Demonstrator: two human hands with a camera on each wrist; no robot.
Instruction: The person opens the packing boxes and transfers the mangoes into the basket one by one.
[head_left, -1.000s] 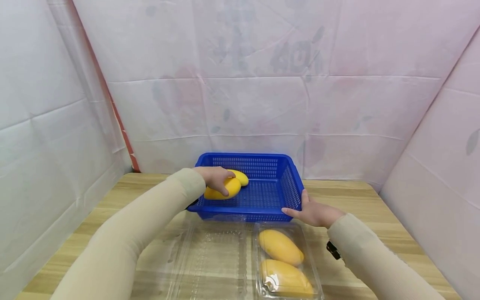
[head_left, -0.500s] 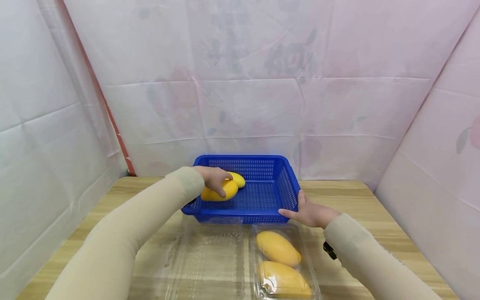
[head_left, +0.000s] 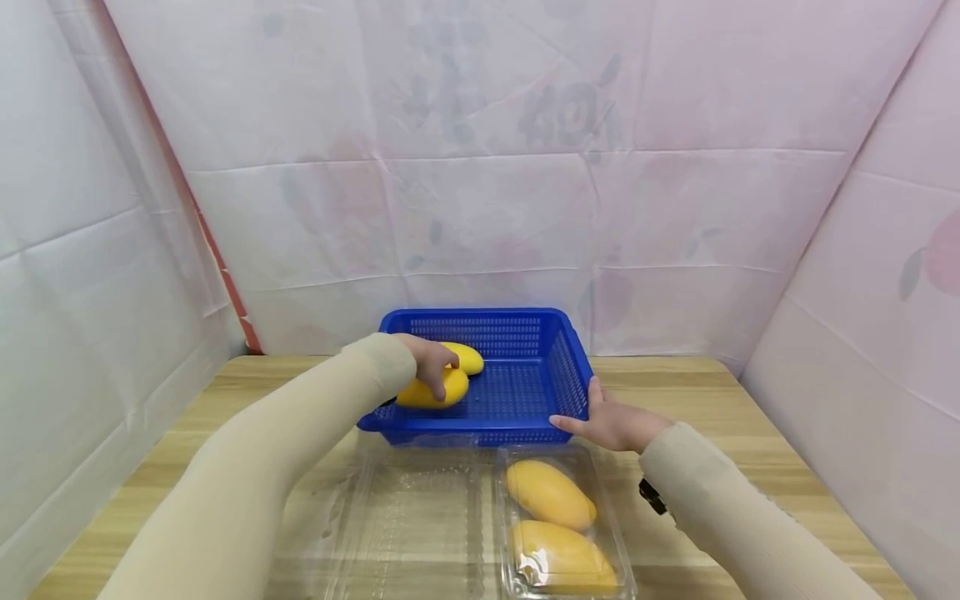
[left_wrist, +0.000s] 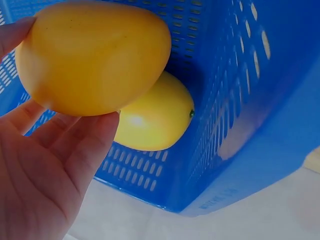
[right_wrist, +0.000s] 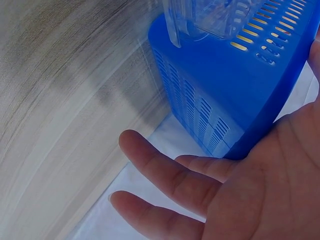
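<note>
In the head view my left hand [head_left: 431, 367] reaches into a blue perforated plastic basket [head_left: 491, 426] and grips a yellow-orange mango [head_left: 437, 392]. The left wrist view shows the thumb on one side of this mango [left_wrist: 95, 57] and fingertips under the other. Beside it in the basket lies a brighter yellow mango [left_wrist: 157, 115], partly hidden behind the held one. My right hand [head_left: 618, 423] is at the basket's front right corner, thumb along the front rim. Several fingers of this hand [right_wrist: 260, 195] extend loosely past the basket wall in the right wrist view.
In front of the basket, a clear plastic box [head_left: 613, 521] contains two mangoes, one [head_left: 551, 493] behind the other [head_left: 564, 557]. To its left sits another clear plastic container [head_left: 427, 525], with no fruit in it. White sheets [head_left: 480, 217] enclose the wooden table [head_left: 675, 392].
The head view has shifted slightly, so the scene sits a little farther left. My left hand keeps its grip on the mango, and my right hand stays at the basket corner.
</note>
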